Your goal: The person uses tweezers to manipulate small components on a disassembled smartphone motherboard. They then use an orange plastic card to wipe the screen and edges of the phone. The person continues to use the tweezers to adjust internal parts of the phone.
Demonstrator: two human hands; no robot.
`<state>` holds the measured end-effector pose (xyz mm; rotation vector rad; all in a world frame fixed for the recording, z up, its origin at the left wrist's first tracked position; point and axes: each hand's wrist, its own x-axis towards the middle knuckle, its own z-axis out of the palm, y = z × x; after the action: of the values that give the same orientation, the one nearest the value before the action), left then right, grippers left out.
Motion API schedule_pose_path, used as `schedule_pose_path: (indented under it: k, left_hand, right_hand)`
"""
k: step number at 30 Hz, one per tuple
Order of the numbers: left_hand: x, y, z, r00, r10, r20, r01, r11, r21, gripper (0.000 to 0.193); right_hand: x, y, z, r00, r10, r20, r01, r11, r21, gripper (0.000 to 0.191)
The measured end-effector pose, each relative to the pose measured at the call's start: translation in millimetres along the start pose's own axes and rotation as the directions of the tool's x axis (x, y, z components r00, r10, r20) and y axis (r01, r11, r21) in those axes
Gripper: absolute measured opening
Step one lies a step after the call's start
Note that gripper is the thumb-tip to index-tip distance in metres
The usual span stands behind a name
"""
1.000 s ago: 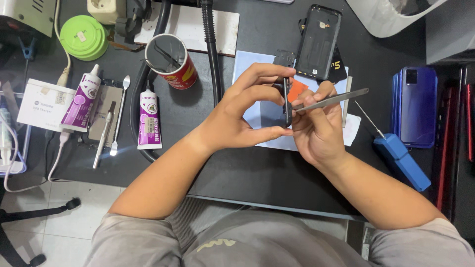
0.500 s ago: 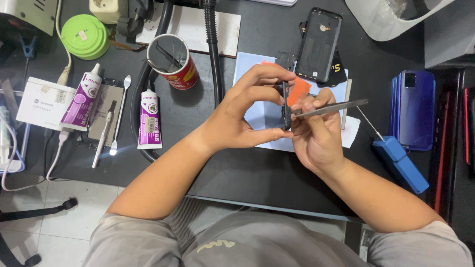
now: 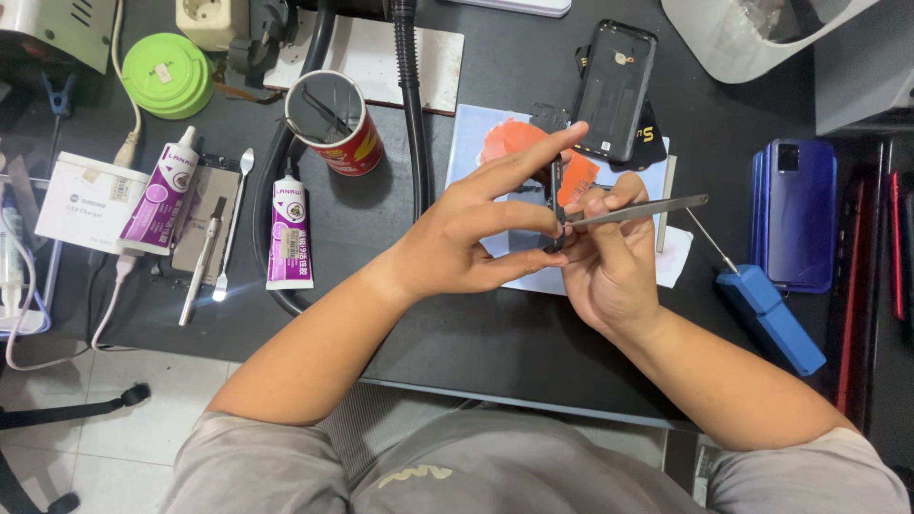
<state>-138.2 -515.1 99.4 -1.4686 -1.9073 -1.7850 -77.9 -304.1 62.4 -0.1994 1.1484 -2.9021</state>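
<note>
While the left hand pinches a thin dark phone part on edge above the black table, its forefinger now stretches out straighter than a moment ago, baring more of the edge. The right hand grips metal tweezers, tips meeting that part as before, so the work goes on unchanged. Beyond lie a blue sheet, a phone back cover and a red cup.

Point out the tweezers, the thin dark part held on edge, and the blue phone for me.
tweezers (image 3: pixel 647 209), head view, on the flat metal shaft past the right hand.
thin dark part (image 3: pixel 556 181), head view, on its upper edge between the fingers.
blue phone (image 3: pixel 800 219), head view, middle of its back.
</note>
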Motion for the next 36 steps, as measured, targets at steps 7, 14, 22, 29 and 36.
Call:
schedule_pose_path:
  k: [7,14,22,29,36]
  left_hand:
    - [2,1,0,1.000,-0.008,0.004,0.008,1.000,-0.020,0.034]
    - [2,2,-2,1.000,-0.007,0.029,0.007,1.000,0.004,0.035]
    - [4,5,-2,0.999,-0.019,0.039,0.017,0.999,0.038,0.037]
    - [1,1,0,1.000,0.001,-0.010,-0.001,1.000,-0.014,0.053]
    - [-4,-3,6,0.998,-0.033,-0.056,0.032,0.999,-0.019,0.077]
  right_hand:
    - [-1,-1,0,1.000,0.001,-0.020,-0.001,1.000,-0.022,0.010]
    - [-1,-1,-1,1.000,0.000,-0.010,0.000,1.000,-0.012,0.009]
    - [-1,-2,-1,1.000,-0.024,-0.009,0.024,0.999,-0.030,0.009]
    - [6,-5,3,1.000,-0.013,-0.006,0.013,0.999,-0.039,0.014]
    - [33,-37,-1,0.948,-0.316,-0.038,0.290,0.905,-0.310,0.025]
